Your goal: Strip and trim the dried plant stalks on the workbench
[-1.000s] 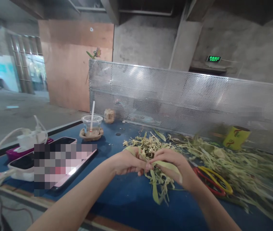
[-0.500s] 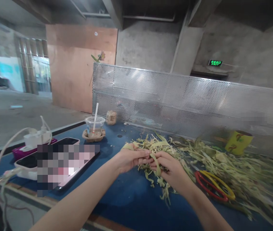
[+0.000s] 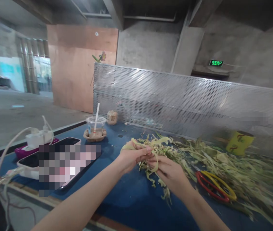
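Note:
Pale green leaf strips [image 3: 157, 162] run between my two hands over the blue table. My left hand [image 3: 133, 156] is closed on a strip, its thumb and fingers pinched; part of the strip lies over the back of the hand. My right hand [image 3: 166, 168] has its fingers closed on the strip close to the left fingertips. Behind and below the hands lies a heap of plant scraps [image 3: 167, 152]. Scissors with red and yellow handles [image 3: 215, 187] rest to the right of my right hand.
Long dry leaves [image 3: 237, 173] spread over the right side, with a yellow container [image 3: 239, 143] behind. On the left are a plastic cup with a straw [image 3: 96, 126], a phone [image 3: 85, 163], a power bank and cables. A perforated metal screen [image 3: 151, 96] stands behind the table.
My right hand's fingers have straightened somewhat and shifted slightly downward. The strip between the hands has changed its curve, and a strip end now sticks out above the heap.

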{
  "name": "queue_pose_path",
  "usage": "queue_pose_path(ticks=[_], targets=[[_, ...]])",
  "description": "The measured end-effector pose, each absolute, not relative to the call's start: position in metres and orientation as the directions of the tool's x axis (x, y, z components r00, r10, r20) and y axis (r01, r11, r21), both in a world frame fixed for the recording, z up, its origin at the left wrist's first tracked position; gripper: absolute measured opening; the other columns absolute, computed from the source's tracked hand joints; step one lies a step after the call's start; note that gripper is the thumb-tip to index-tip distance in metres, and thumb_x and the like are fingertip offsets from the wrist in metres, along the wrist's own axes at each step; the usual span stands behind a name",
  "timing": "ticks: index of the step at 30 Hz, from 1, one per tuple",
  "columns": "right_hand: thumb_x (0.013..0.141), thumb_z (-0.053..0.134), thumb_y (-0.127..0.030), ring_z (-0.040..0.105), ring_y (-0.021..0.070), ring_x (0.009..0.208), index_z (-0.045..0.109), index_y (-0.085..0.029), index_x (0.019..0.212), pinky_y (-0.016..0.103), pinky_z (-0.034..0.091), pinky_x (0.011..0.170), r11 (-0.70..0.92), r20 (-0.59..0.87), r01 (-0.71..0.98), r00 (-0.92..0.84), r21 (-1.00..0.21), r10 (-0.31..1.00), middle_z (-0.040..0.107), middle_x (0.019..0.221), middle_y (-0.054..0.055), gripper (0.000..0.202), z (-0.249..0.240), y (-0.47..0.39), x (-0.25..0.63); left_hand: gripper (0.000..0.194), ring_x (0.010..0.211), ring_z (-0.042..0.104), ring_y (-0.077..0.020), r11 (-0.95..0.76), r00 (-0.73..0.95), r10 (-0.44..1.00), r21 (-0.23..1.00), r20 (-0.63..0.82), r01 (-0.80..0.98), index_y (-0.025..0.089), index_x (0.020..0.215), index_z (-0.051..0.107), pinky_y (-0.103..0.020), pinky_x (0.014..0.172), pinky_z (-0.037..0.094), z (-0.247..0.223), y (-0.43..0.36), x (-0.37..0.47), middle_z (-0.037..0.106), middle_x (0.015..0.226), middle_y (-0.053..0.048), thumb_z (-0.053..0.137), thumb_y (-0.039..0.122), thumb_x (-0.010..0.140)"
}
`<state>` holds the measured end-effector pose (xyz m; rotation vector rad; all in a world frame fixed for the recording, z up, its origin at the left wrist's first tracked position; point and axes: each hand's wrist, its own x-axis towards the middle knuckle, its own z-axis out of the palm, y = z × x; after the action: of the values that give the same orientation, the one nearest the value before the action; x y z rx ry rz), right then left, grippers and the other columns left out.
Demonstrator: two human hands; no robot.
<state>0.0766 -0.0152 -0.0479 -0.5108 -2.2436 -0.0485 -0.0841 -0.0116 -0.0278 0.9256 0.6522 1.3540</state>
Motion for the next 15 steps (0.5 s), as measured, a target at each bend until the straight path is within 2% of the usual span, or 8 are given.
queue_pose_path(ticks=[2, 5, 7, 9, 12, 15], targets=[[0.081, 0.043, -0.010, 0.060, 0.0138, 0.090, 0.063, -0.023, 0.095, 0.024, 0.049, 0.080, 0.915, 0.712, 0.383, -0.606, -0.131, 0.355, 0.065, 0.095, 0.005, 0.028, -0.048, -0.015, 0.077, 0.046, 0.054, 0.060, -0.0098, -0.057, 0.123, 0.984, 0.881, 0.129, -0.470, 0.012, 0.088, 0.049, -0.025, 0.062, 0.050, -0.028, -0.013, -0.083, 0.063, 0.059, 0.003, 0.077, 0.016, 0.051], [0.081, 0.044, -0.012, 0.061, 0.0145, 0.089, 0.062, -0.023, 0.093, 0.024, 0.050, 0.077, 0.910, 0.668, 0.393, -0.644, -0.129, 0.373, 0.066, 0.093, 0.004, 0.024, -0.045, -0.014, 0.080, 0.079, 0.056, 0.059, -0.0096, -0.134, 0.126, 0.974, 0.926, 0.189, -0.354, 0.015, 0.117, 0.028, -0.024, 0.061, 0.047, -0.029, -0.015, -0.082, 0.064, 0.063, 0.004, 0.075, 0.018, 0.053], [0.081, 0.046, -0.016, 0.063, 0.0144, 0.081, 0.062, -0.023, 0.083, 0.023, 0.050, 0.069, 0.891, 0.650, 0.434, -0.640, -0.135, 0.410, 0.068, 0.085, 0.002, 0.017, -0.043, -0.013, 0.082, 0.090, 0.058, 0.059, -0.0103, -0.168, 0.149, 0.965, 0.945, 0.216, -0.281, 0.016, 0.125, 0.018, -0.023, 0.063, 0.045, -0.030, -0.015, -0.082, 0.064, 0.063, 0.005, 0.074, 0.019, 0.054], [0.082, 0.047, -0.021, 0.063, 0.0136, 0.067, 0.060, -0.022, 0.072, 0.022, 0.049, 0.057, 0.853, 0.657, 0.510, -0.606, -0.111, 0.448, 0.067, 0.070, 0.000, 0.017, -0.041, -0.012, 0.084, 0.092, 0.062, 0.060, -0.0117, -0.188, 0.149, 0.964, 0.961, 0.220, -0.201, 0.015, 0.127, 0.019, -0.023, 0.066, 0.043, -0.033, -0.012, -0.084, 0.065, 0.064, 0.005, 0.074, 0.022, 0.054], [0.085, 0.042, -0.027, 0.058, 0.0122, 0.052, 0.055, -0.021, 0.062, 0.022, 0.041, 0.047, 0.784, 0.703, 0.618, -0.583, 0.057, 0.407, 0.061, 0.054, -0.001, 0.027, -0.042, -0.015, 0.087, 0.088, 0.066, 0.060, -0.0139, -0.212, 0.106, 0.969, 0.973, 0.221, -0.095, 0.014, 0.125, 0.027, -0.023, 0.065, 0.042, -0.038, -0.006, -0.086, 0.066, 0.066, 0.003, 0.075, 0.023, 0.052], [0.087, 0.038, -0.027, 0.055, 0.0111, 0.052, 0.057, -0.020, 0.071, 0.021, 0.038, 0.046, 0.712, 0.692, 0.639, -0.654, 0.290, 0.305, 0.061, 0.058, 0.001, 0.026, -0.044, -0.020, 0.089, 0.083, 0.067, 0.060, -0.0140, -0.218, 0.089, 0.971, 0.974, 0.223, -0.067, 0.015, 0.122, 0.030, -0.023, 0.066, 0.041, -0.041, -0.003, -0.086, 0.067, 0.067, 0.003, 0.074, 0.023, 0.052]])
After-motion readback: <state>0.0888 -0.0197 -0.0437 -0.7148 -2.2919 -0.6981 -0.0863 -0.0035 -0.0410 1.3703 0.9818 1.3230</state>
